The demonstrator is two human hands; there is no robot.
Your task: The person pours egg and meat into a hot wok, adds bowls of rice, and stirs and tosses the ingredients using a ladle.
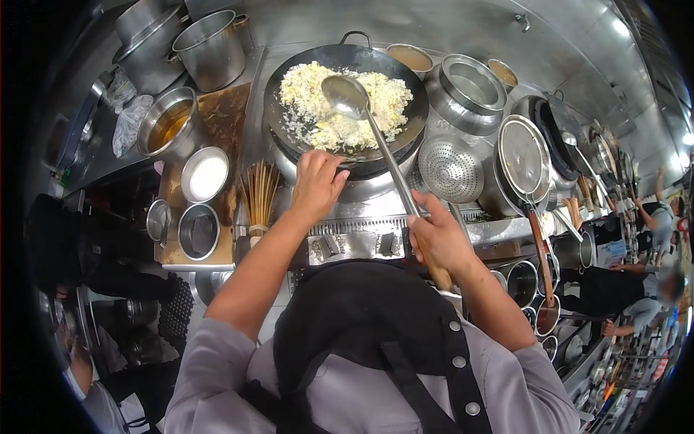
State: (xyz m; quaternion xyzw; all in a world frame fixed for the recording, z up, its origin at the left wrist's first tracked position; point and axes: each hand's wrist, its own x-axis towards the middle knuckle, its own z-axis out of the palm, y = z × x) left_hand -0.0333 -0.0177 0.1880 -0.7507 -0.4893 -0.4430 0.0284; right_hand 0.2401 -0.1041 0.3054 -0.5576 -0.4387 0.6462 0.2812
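A black wok (390,64) sits on the burner in front of me, with fried rice (303,90) and yellow egg bits spread inside it. My right hand (441,235) is closed around the wooden grip of a long metal ladle (345,94), whose bowl is over the rice. At the wok's near rim, my left hand (316,184) has its fingers bent over the edge, gripping it; the fingertips are partly hidden. A bamboo wok brush (259,192) stands to the left of that hand.
On the left are a pot of yellow liquid (172,123), a bowl of white contents (205,175) and a tall pot (210,50). To the right lie a perforated skimmer (451,168), a lidded pot (473,90) and a mesh strainer (524,159). Other people stand at both sides.
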